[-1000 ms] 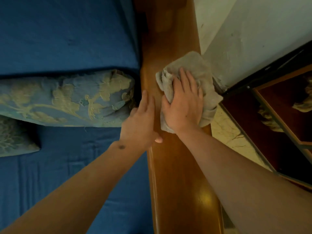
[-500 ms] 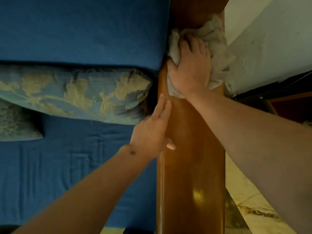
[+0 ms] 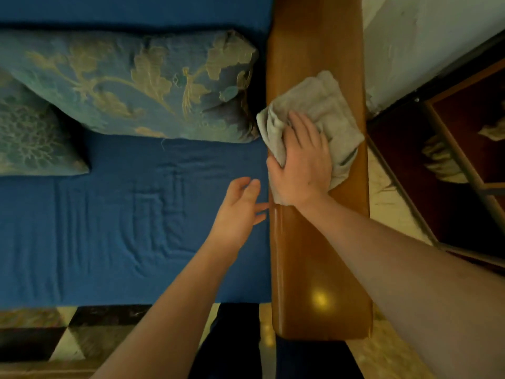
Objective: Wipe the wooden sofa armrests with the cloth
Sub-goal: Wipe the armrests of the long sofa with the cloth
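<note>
Cloth: a crumpled grey-beige cloth [image 3: 319,110] is spread on the top face of the wooden armrest [image 3: 317,255], about midway along its length, with one fold lapping over the inner edge toward the seat.
Right hand: the right hand [image 3: 300,165] is laid on the near half of the cloth, with the palm pressed down and the fingers curled into its bunched folds, so the cloth is held against the wood.
Left hand: the left hand [image 3: 240,212] is held over the blue seat cushion [image 3: 131,220] just beside the armrest's inner edge, fingers loosely spread and nothing held; whether the fingertips touch the wood cannot be told.
Step in hand: the top of this armrest is judged to be mid-wipe.
Next move: steady downward pressure is called for, with the cloth drawn along the near stretch to the rounded front end, where a glare spot is seen, and then over the side edges.
Surroundings: a floral bolster cushion [image 3: 131,83] is lying against the armrest's inner side, a pale wall [image 3: 426,36] is seen beyond it, and patterned floor tiles [image 3: 68,332] are seen below.
</note>
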A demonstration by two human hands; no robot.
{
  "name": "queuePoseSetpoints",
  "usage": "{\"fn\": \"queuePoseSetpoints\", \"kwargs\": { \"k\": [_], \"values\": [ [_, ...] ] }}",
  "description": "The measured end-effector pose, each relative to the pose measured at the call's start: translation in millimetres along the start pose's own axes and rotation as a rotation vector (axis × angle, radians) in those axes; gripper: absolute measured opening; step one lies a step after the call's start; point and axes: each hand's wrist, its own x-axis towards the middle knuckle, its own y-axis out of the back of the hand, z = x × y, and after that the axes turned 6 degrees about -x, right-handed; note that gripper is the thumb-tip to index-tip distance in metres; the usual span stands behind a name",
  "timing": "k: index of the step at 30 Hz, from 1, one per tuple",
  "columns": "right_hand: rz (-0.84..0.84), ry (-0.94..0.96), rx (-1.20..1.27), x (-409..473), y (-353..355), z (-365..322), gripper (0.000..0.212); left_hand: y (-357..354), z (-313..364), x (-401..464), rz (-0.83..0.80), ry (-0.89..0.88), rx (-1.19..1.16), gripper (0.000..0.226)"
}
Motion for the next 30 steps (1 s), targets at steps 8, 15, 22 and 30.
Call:
{"fn": "queuePoseSetpoints", "kwargs": {
  "k": [8, 15, 22, 30],
  "values": [
    [-0.083, -0.15, 0.029, -174.1, 0.2, 1.0, 0.076, -8.4, -41.8, -44.7, 0.112, -0.313, 0.395, 0.048],
    [-0.107, -0.167, 0.051, -313.7, 8.8, 0.4, 0.068, -34.7, -65.9, -67.2, -0.135, -0.527, 0.848, 0.051],
    [-0.064, -0.258, 0.136, -311.0, 19.0, 2.2, 0.067, -42.5, -68.3, -63.0, -0.108, -0.487, 1.206, 0.05],
    [0.005, -0.459, 0.098, -275.6, 14.5, 5.5, 0.073, -46.7, -5.1, -13.0, -0.069, -0.474, 1.107, 0.085]
  ]
}}
